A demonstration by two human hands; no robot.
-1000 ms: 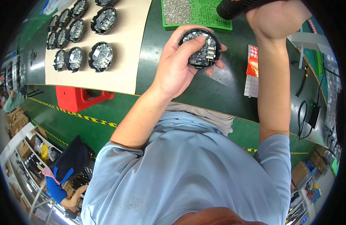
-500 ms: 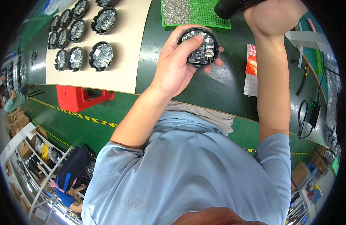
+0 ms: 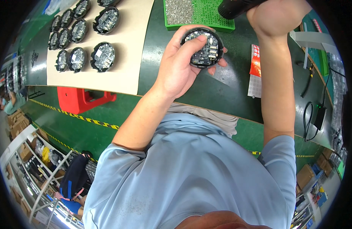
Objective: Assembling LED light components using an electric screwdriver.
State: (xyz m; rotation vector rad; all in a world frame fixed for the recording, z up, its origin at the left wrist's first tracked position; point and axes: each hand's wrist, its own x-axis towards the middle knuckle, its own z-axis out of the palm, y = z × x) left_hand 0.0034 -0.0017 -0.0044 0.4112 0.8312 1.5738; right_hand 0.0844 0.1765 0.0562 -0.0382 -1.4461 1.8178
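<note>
Between the thumb and fingers of my left hand (image 3: 179,65) is a round black housing with a circuit board (image 3: 202,51) inside, its open side facing up. The thumb lies across the board and the fingertips show past the far rim. At the top right, my right hand (image 3: 277,19) is closed round a black, cylindrical electric screwdriver (image 3: 237,8). Its blunt, ribbed end points left over the green tray, no bit shows, and most fingers are hidden. Beneath that end, the green perforated tray (image 3: 218,23) holds many small silvery screws (image 3: 179,11) in its left half.
Several similar housings (image 3: 103,57) stand in rows on a tan board (image 3: 122,78) at left. A red-and-white sticker sheet (image 3: 255,70) lies beside my right forearm. Farther right are a black power adapter (image 3: 320,116) and cables. A red stool (image 3: 78,100) stands below the table's edge.
Both my hands keep nearly the same place and hold; the right one shifts very slightly. At lower left in the background, another person's dark-clothed body has moved.
</note>
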